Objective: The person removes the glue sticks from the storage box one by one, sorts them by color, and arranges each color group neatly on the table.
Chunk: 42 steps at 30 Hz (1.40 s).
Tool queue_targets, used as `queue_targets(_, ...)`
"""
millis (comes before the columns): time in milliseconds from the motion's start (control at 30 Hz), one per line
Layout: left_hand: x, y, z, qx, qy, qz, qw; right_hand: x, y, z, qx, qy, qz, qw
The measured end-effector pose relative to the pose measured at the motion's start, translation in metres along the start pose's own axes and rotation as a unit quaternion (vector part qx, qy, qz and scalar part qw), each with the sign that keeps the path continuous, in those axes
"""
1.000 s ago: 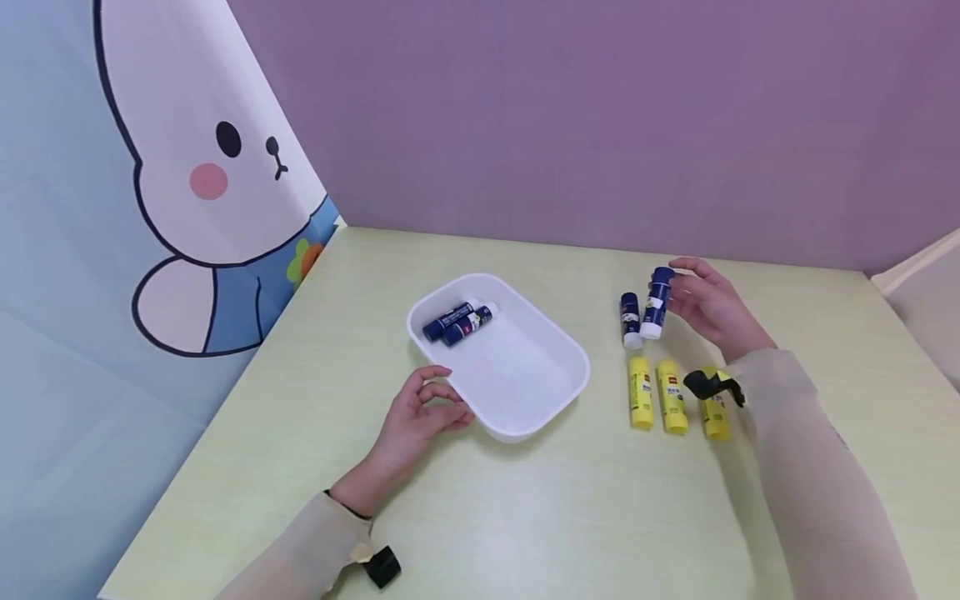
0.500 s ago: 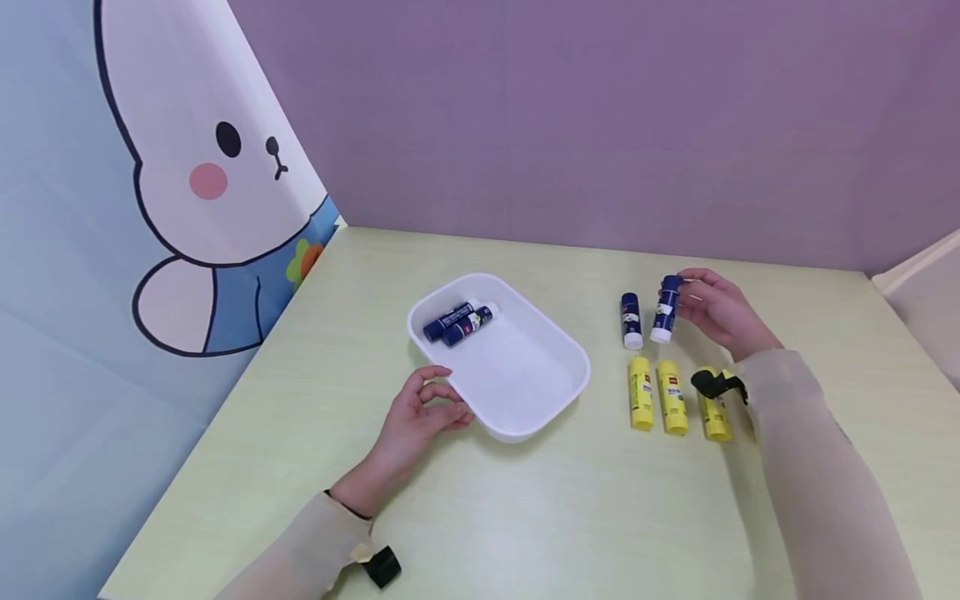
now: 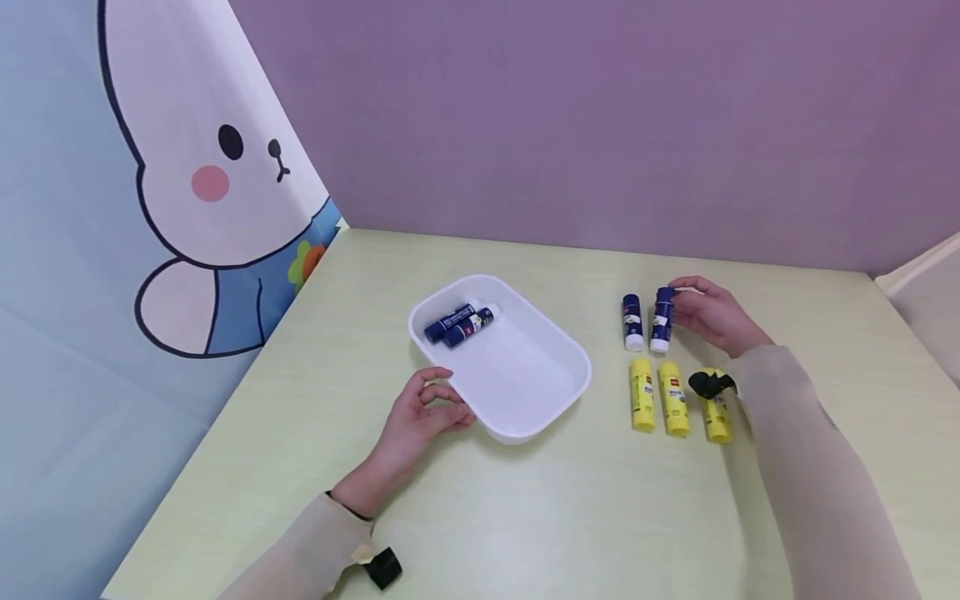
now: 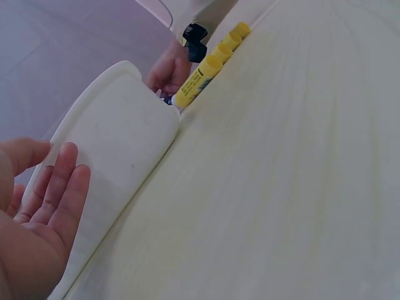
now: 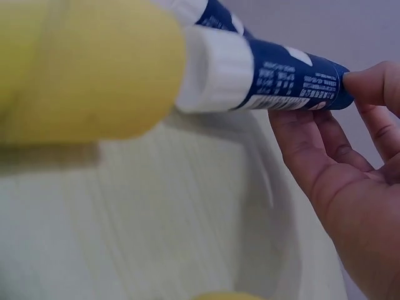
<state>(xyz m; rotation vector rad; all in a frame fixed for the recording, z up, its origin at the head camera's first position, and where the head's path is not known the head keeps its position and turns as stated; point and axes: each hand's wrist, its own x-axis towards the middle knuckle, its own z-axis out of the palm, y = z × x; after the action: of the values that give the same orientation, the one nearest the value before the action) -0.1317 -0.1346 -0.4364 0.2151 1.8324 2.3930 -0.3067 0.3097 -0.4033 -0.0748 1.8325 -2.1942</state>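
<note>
From above the person's head, I see the right hand (image 3: 716, 317) with thumb and fingers clamped on a dark blue plastic glue stick with a white end (image 3: 662, 321). A matching blue-and-white glue stick (image 3: 632, 321) lies just beside it, to its left; nearer the person, a row of bright yellow cylindrical glue sticks (image 3: 674, 400) lies on the pale wood-grained bench (image 3: 547, 517). The left hand (image 3: 416, 421), fingers loosely bent and slightly apart, touches the side of a white plastic tray with rounded corners (image 3: 525, 375), where two more dark blue sticks (image 3: 469, 326) lie side by side near the far left end. From the left wrist, those fingers lie along the tray's outer wall, the yellow row showing beyond it. From the right wrist, the pinch is at the held stick's blue end; whether its white end touches the bench, I can't tell
</note>
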Motion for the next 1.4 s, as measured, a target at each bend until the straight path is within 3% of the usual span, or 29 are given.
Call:
queue_targets(300,0.0,-0.002,0.0,-0.001,-0.002,-0.001,1.0,0.006,0.003,-0.003,-0.078,0.032,0.047,0.9953)
queue_targets(533,0.0,-0.002,0.0,-0.004,-0.007,0.003,1.0,0.009,0.007,-0.002,-0.075,0.035,0.051,0.9952)
queue_targets(900,0.0,-0.001,0.001,-0.007,-0.005,0.003,1.0,0.012,0.001,0.006,-0.151,0.036,0.065,0.9858)
queue_targets(1200,0.0,0.0,0.001,-0.006,-0.007,0.003,1.0,0.018,0.003,0.013,-0.28,0.043,0.047,0.9577)
queue_targets(1400,0.0,-0.001,0.0,-0.002,-0.005,0.0,1.0,0.02,0.001,0.016,-0.364,0.054,0.071,0.9272)
